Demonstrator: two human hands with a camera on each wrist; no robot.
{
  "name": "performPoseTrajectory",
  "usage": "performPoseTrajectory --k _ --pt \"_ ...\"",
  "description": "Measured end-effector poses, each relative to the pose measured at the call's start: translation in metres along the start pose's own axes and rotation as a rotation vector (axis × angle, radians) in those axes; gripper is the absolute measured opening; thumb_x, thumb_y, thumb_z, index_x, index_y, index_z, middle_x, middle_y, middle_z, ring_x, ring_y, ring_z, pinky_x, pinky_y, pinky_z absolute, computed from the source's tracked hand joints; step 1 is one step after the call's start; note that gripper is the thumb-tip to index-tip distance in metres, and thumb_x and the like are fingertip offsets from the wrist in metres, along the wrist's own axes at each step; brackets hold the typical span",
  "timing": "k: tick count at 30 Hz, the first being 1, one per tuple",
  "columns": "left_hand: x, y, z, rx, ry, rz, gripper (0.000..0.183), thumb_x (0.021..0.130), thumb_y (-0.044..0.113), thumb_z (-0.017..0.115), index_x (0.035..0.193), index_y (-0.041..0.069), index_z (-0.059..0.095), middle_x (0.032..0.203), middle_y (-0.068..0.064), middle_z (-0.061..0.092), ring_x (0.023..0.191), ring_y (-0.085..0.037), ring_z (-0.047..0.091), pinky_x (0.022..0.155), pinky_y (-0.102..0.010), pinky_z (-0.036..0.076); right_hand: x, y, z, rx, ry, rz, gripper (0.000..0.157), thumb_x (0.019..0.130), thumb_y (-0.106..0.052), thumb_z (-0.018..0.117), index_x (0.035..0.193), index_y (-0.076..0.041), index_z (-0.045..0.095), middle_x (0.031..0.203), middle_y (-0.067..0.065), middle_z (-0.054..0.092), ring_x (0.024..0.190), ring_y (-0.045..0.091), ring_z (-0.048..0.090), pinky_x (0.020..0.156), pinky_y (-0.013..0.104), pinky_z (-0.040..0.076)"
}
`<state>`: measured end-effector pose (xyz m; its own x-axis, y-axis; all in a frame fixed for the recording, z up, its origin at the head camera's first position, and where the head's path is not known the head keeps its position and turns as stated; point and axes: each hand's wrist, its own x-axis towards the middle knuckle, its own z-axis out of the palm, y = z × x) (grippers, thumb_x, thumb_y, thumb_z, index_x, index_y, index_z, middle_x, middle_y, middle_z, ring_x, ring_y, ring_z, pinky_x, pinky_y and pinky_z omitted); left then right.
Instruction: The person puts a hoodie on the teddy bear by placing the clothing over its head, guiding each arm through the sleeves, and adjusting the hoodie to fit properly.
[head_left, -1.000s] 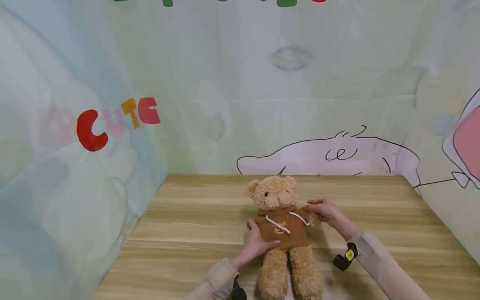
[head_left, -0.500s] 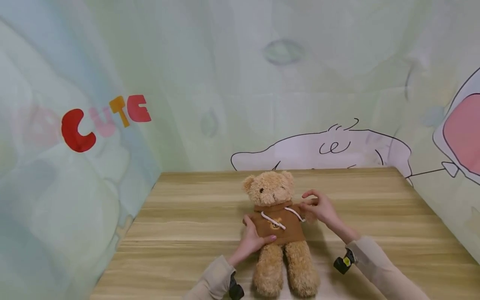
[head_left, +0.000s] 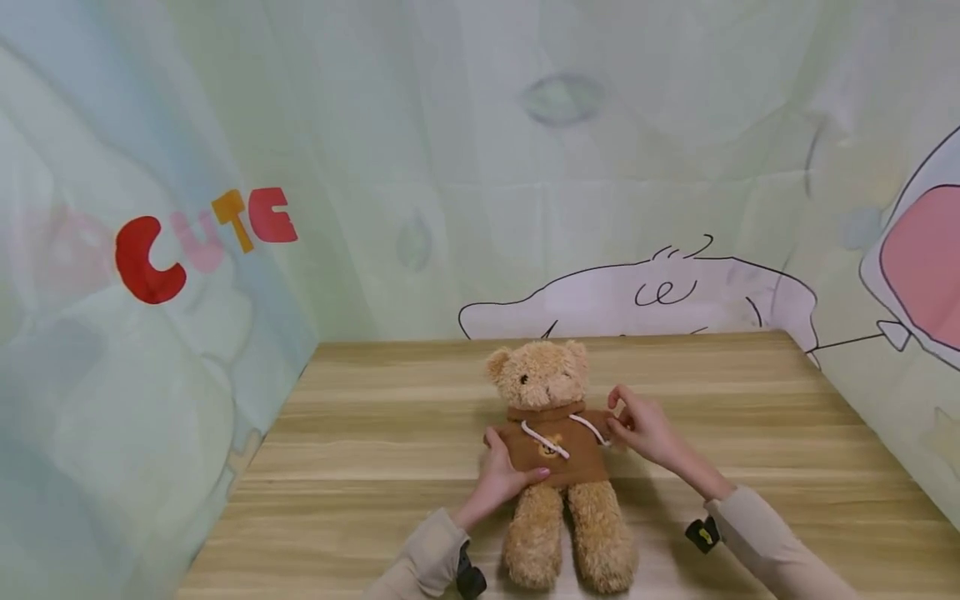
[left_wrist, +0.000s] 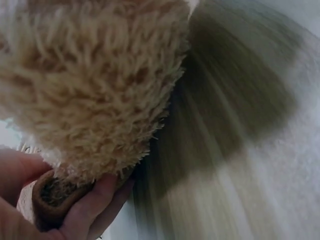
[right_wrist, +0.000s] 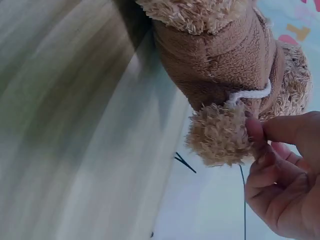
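A light-brown plush teddy bear [head_left: 540,379] lies face up on the table in the head view, legs toward me. It wears a brown hoodie [head_left: 581,462] with white drawstrings. My left hand [head_left: 501,482] grips the bear's side at the left, thumb across the hoodie's lower front. In the left wrist view, its fingers [left_wrist: 85,212] curl round brown fabric below shaggy fur. On the other side, my right hand [head_left: 652,433] is at the bear's arm. The right wrist view has its thumb and finger pinching beside the furry paw [right_wrist: 217,135], close to the sleeve end and white drawstring [right_wrist: 252,93].
The wood-grain table [head_left: 375,425] extends around the bear. Behind it and at the sides hangs a printed fabric backdrop [head_left: 390,167] with cartoon drawings and coloured letters. Small black cameras [head_left: 703,533] are strapped at both wrists.
My right hand has shifted its fingers at the bear's arm, briefly lifting its index finger, and now pinches near the sleeve end. The left hand keeps its grip. The head view has shifted slightly.
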<state>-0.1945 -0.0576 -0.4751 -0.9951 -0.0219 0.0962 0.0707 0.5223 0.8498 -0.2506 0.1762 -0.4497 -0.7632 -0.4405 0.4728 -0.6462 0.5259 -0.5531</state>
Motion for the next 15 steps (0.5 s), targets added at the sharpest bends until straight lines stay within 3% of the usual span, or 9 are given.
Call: performPoseTrajectory --k 2,4,8,10,13,15 --pt "0.000 -0.001 0.000 -0.002 -0.008 -0.013 0.084 0.060 0.017 0.082 0.114 -0.009 0.024 0.095 -0.033 0.054 0.093 -0.045 0.053 0.081 -0.049 0.044 -0.001 0.003 -0.003 0.087 -0.062 0.067 0.016 0.081 0.000 0.060 0.090 -0.001 0.047 0.053 -0.003 0.057 0.041 -0.005 0.038 0.038 0.016 0.031" --pt "0.000 -0.001 0.000 -0.001 -0.018 -0.028 0.085 0.061 0.017 0.081 0.115 -0.009 0.023 0.097 -0.034 0.053 0.095 -0.045 0.052 0.082 -0.049 0.043 -0.002 0.010 -0.006 0.229 -0.127 0.198 0.017 0.084 -0.006 0.058 0.096 0.003 0.049 0.057 -0.003 0.057 0.044 -0.001 0.040 0.040 0.020 0.032" --pt "0.001 -0.001 -0.002 -0.005 -0.040 -0.043 0.088 0.062 0.017 0.081 0.120 -0.010 0.020 0.103 -0.037 0.051 0.099 -0.047 0.050 0.085 -0.050 0.042 -0.006 0.028 -0.013 0.458 -0.209 0.453 0.035 0.091 -0.019 0.049 0.117 0.004 0.048 0.075 0.002 0.052 0.058 0.004 0.042 0.047 0.026 0.034" --pt "0.001 -0.001 -0.003 -0.004 -0.047 -0.040 0.090 0.063 0.017 0.080 0.122 -0.011 0.018 0.103 -0.039 0.050 0.100 -0.048 0.050 0.085 -0.050 0.042 -0.007 0.038 -0.012 0.539 -0.265 0.478 0.041 0.092 -0.021 0.046 0.126 0.002 0.044 0.095 0.014 0.055 0.072 0.001 0.048 0.052 0.026 0.040" --pt "0.000 -0.001 -0.003 0.005 -0.044 -0.031 0.092 0.062 0.016 0.080 0.122 -0.012 0.017 0.102 -0.039 0.050 0.099 -0.049 0.050 0.085 -0.051 0.042 -0.009 0.050 -0.007 0.639 -0.342 0.446 0.045 0.091 -0.022 0.049 0.130 0.000 0.042 0.123 0.007 0.049 0.087 0.001 0.053 0.063 0.025 0.047" --pt "-0.001 -0.002 -0.002 0.007 -0.047 -0.027 0.092 0.062 0.016 0.080 0.122 -0.012 0.017 0.102 -0.039 0.050 0.099 -0.049 0.049 0.084 -0.051 0.041 -0.011 0.054 -0.004 0.660 -0.361 0.406 0.045 0.090 -0.020 0.051 0.128 0.001 0.044 0.125 0.006 0.050 0.090 0.000 0.055 0.063 0.025 0.049"
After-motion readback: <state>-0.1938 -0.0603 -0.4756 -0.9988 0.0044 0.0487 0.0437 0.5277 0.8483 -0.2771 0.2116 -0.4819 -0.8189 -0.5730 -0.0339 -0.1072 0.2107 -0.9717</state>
